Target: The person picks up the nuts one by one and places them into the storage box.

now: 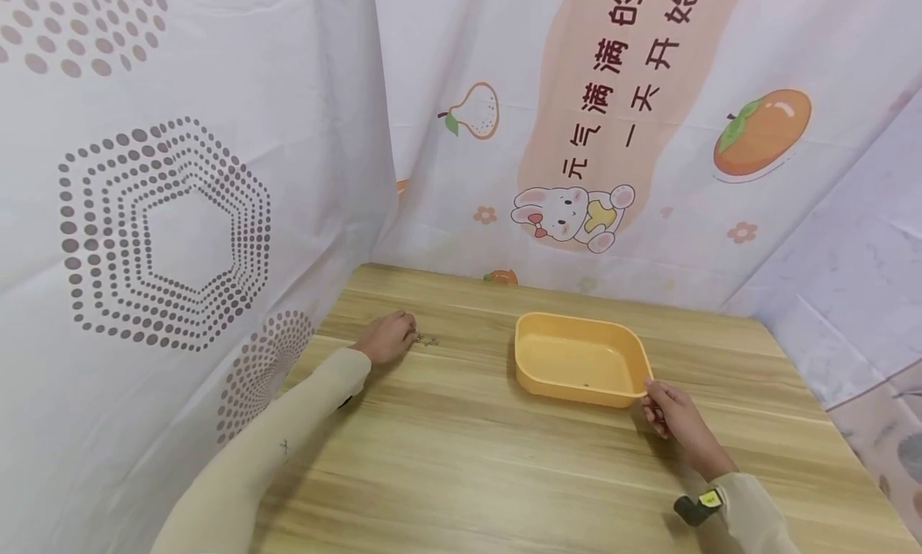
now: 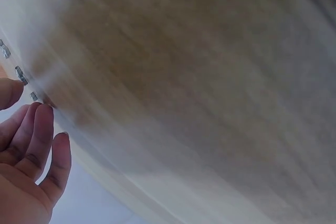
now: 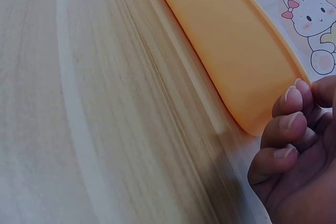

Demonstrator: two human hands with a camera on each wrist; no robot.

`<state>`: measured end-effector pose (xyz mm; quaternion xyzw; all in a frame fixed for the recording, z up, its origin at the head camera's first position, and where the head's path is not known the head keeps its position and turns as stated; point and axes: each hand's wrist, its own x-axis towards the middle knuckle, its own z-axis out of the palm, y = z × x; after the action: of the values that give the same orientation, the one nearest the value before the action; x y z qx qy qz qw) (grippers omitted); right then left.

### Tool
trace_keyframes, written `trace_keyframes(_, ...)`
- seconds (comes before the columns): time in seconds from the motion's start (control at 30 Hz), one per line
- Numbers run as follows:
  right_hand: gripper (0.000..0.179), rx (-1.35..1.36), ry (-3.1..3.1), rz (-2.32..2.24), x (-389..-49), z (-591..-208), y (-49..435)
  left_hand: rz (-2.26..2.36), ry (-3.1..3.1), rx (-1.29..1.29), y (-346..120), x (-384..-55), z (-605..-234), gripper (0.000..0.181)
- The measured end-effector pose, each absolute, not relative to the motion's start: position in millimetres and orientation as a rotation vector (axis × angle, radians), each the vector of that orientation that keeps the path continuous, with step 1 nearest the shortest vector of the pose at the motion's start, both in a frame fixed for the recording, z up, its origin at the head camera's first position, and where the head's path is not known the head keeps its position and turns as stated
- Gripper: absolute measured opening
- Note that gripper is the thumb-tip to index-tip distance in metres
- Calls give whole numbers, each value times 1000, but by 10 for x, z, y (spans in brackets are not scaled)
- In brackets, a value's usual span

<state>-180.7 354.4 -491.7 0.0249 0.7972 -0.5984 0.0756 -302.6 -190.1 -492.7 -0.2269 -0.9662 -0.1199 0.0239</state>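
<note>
At the left of the table, my left hand point(image 1: 389, 336) reaches down to several small metal pieces point(image 1: 430, 341). In the left wrist view its thumb and fingers point(image 2: 43, 129) stand apart beside the metal pieces point(image 2: 21, 75), which are too small to tell their kind. My right hand point(image 1: 679, 422) pinches the near right corner of a yellow plastic tray point(image 1: 576, 393) between thumb and fingers. In the right wrist view the tray's side point(image 3: 226, 45) shows, with the other fingers curled below its rim. One tiny dark piece point(image 1: 586, 385) lies inside the tray.
The wood-grain table point(image 1: 461, 474) carries all of this. A printed white curtain point(image 1: 432, 202) hangs along its back edge, and another curtain point(image 1: 302, 178) closes off the left side. A dark strap device point(image 1: 697, 507) sits at my right wrist.
</note>
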Motion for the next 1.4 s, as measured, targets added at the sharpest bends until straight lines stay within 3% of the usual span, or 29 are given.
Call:
trace_keyframes(0.5, 54, 103, 2386, -1772, -1823, -4913, 3547, -378, -2988, -666, -1880, -3108, -4910, 9)
trace_keyframes(0.83, 53, 101, 2364, -1792, -1830, -4909, 3547, -440, -3079, -599, -1876, -3127, -4862, 12)
trace_keyframes(1.17, 53, 55, 2358, -1814, -1824, -4911, 3551, -307, -3060, -703, -1883, -3096, -4833, 19)
trace_keyframes(1.4, 52, 91, 2370, -1781, -1822, -4909, 3548, -209, -3029, -747, -1869, -3066, -4833, 14)
